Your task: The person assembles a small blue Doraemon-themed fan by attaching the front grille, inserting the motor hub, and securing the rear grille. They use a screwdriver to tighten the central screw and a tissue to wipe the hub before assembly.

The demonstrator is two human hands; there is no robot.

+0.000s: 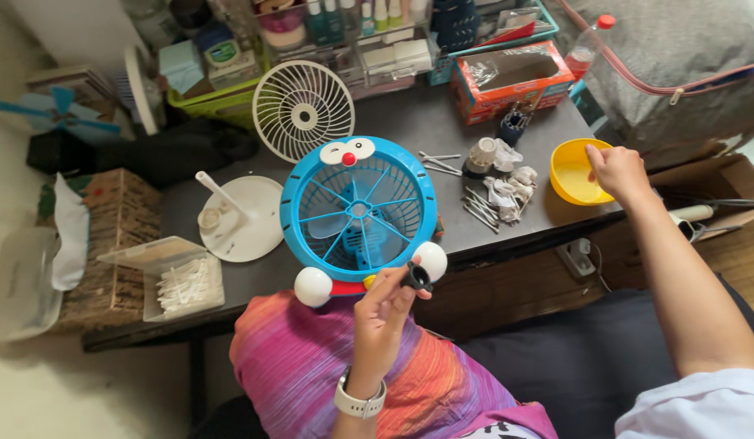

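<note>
Head view: our left hand [382, 305] pinches a small, light, rigid black knob [417, 276] by its rim; our right hand [617, 169], fingers curled, grips the yellow bowl [573, 172] edge.

Glossy blue plastic fan [358, 209], yellow plastic bowl [573, 172].

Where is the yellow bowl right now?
In the head view, the yellow bowl sits at the right edge of the dark table, under the right hand, beside a pile of used cotton swabs.
</note>
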